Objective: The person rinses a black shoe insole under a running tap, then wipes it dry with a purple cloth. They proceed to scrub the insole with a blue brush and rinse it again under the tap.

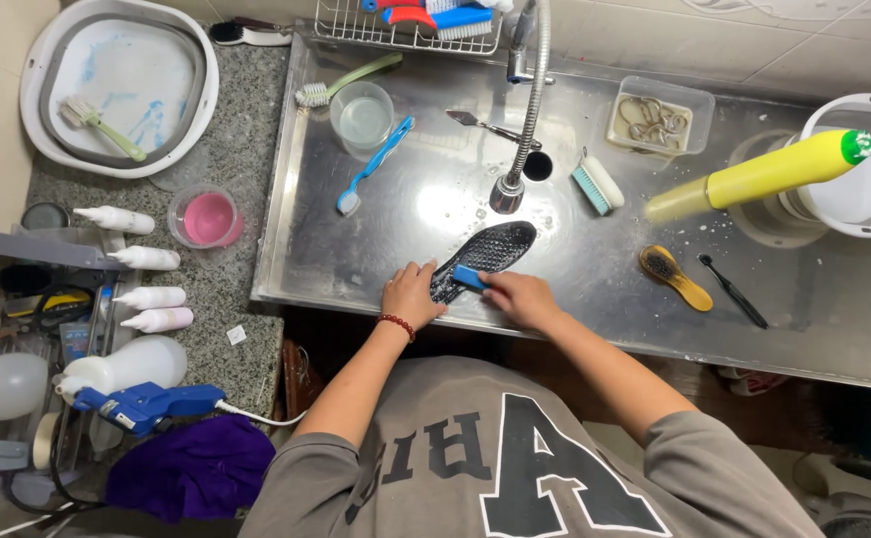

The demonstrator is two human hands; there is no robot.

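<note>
At the near edge of the steel sink basin (595, 279), the left hand (410, 296) presses down on the heel end of a black shoe insole (485, 255), fingers spread flat over it rather than curled around it. Just beside it, the right hand (520, 299) is closed around a small blue brush (469, 277), whose head rests on the insole. The insole lies flat and slants away toward the flexible faucet (525, 110), its toe end just below the spout. Farther out on the wet steel lie a blue toothbrush (375, 164), a clear plastic cup (364, 117), a teal-bristled scrub brush (595, 183), a wooden-handled brush (674, 276) and a yellow squeeze bottle (769, 171). On the granite counter (236, 159) to the left stands a pink-filled cup (206, 217).
</note>
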